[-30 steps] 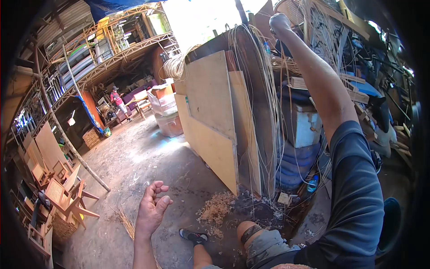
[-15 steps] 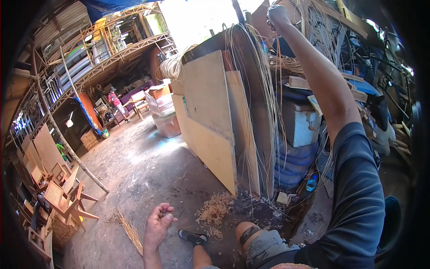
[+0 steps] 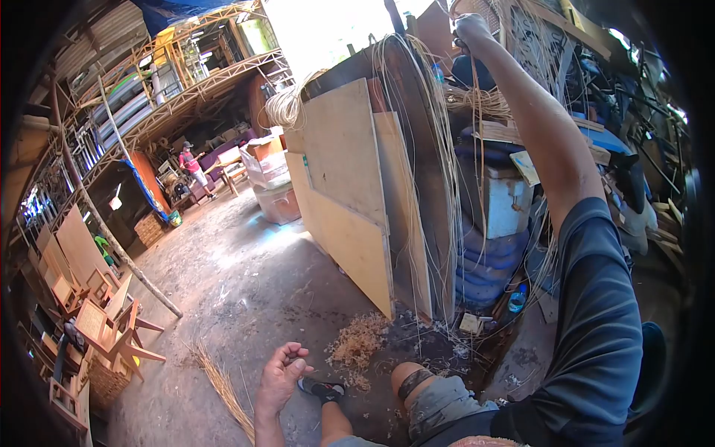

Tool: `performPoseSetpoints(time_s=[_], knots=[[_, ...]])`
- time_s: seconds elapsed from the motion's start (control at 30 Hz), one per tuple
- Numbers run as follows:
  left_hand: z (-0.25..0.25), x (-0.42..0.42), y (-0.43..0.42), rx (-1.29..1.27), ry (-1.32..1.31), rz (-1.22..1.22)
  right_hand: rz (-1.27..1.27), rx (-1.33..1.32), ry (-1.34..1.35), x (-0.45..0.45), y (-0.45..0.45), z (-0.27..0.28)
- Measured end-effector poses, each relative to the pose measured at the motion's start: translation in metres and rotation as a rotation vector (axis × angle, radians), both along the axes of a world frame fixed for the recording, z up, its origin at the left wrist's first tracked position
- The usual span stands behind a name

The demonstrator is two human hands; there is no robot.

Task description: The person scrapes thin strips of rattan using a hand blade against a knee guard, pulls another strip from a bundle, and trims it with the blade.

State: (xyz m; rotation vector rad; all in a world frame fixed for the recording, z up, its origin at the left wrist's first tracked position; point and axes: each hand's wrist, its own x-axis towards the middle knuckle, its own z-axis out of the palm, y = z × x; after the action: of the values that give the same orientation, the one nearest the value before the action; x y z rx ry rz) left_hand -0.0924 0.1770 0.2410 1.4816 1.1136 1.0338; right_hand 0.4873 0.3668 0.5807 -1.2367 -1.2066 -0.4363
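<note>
My right hand point(image 3: 474, 33) is raised high at the top of the view, its fingers closed around thin rattan strands point(image 3: 477, 112) that loop above it and hang below. My left hand point(image 3: 284, 375) is low in front of me, fingers curled toward the thumb; whether anything thin is between them I cannot make out. A bundle of straw-coloured strips point(image 3: 223, 387) lies on the floor to its left. More long rattan strands point(image 3: 444, 149) drape over upright boards point(image 3: 342, 171), with a coil point(image 3: 284, 110) at their far corner.
Wood shavings point(image 3: 357, 344) lie on the floor near my feet. Behind the hanging strands stand a blue barrel point(image 3: 488, 272) and a pale box point(image 3: 509, 201). Wooden chairs point(image 3: 104, 328) and a leaning pole point(image 3: 126, 257) are at left. A person point(image 3: 192, 165) stands far back.
My right hand has shifted slightly right, and the strands hanging from it have swung right too. My left hand has moved a little to the right, with its fingers still curled.
</note>
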Motion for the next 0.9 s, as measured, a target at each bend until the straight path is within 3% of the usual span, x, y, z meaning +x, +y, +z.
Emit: performPoseSetpoints(time_s=[0.3,0.47,0.7,0.8,0.9], knots=[[-0.008,-0.004,-0.003,-0.026,0.063,-0.022,-0.178,0.036,-0.093,0.016,0.026,0.011],[-0.017,-0.006,-0.006,-0.064,0.012,-0.006,-0.413,0.092,-0.252,0.039,0.054,0.008],[-0.035,-0.013,-0.008,-0.075,0.013,0.017,-0.584,-0.119,-0.271,-0.012,-0.006,-0.032],[-0.048,-0.016,-0.008,-0.081,-0.019,0.032,-0.610,-0.166,-0.414,-0.001,-0.006,-0.053],[-0.067,-0.015,-0.012,-0.122,-0.040,0.062,-0.468,-0.082,-0.443,-0.031,-0.027,-0.106]])
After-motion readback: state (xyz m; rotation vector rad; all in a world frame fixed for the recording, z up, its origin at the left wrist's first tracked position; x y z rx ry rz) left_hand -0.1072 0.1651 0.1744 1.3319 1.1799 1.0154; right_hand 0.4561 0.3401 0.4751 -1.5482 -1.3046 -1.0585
